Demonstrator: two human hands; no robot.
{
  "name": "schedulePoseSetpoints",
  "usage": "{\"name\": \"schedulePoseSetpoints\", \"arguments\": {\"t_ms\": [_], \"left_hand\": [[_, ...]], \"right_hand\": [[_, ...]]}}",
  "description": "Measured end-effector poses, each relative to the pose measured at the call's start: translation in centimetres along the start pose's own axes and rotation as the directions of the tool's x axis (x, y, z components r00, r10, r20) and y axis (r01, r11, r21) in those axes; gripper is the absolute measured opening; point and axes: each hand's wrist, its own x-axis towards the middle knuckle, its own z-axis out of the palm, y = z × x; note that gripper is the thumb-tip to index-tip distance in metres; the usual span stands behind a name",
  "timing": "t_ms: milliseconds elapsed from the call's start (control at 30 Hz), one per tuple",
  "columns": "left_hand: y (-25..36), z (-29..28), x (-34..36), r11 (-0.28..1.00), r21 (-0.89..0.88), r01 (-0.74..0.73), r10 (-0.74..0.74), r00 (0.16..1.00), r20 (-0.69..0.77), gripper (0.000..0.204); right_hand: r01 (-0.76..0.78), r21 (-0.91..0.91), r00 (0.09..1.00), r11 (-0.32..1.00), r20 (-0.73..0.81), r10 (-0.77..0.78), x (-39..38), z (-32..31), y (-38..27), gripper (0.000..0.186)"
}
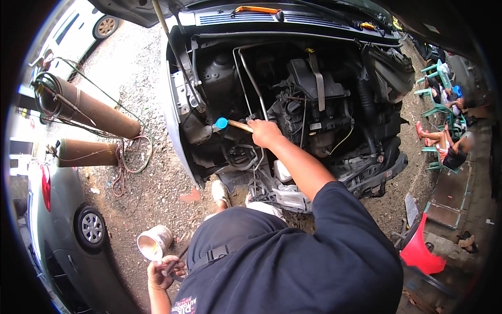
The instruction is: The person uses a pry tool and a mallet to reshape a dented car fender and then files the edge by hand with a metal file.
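My right hand [266, 133] is closed round a pale wooden stick [240, 125] and reaches over the open engine bay. The stick's far end lies beside a round blue cap [221, 123] at the bay's left side. Right of that hand sits the dark engine [298, 110], with a grey strip [318, 81] over its cover. Low on the left, my left hand [166, 272] has its fingers curled round a dark object that I cannot make out. A stained whitish bucket [162, 238] is just above this hand; whether they touch, I cannot tell.
Two brown gas cylinders [99, 112] with hoses [138, 157] lie to the left. A grey-green car [60, 240] stands at lower left. An orange-handled tool [256, 9] rests beyond the engine. People sit on green chairs [434, 107] at right, near a red panel [422, 248].
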Motion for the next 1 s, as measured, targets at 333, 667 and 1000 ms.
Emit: {"name": "schedulePoseSetpoints", "arguments": {"t_ms": [333,667,1000], "left_hand": [[0.2,2.5,-0.4,0.849,0.505,0.156,-0.032,0.969,-0.246,0.08],[-3.7,1.1,4.0,0.289,0.954,0.084,0.197,0.969,-0.145,0.022],[0.3,11.7,15.9,0.407,0.589,-0.698,0.583,0.695,0.42,0.032]], "right_hand": [[-0.118,0.095,0.933,0.988,-0.33,0.143,-2.0,-8.2,1.5,0.052],[-0.645,0.096,0.644,0.758,-0.467,0.607,1.2,-11.7,16.0,0.062],[-0.359,0.763,0.72,0.538,-0.14,0.68,-7.7,-14.8,13.4,0.016]]}}
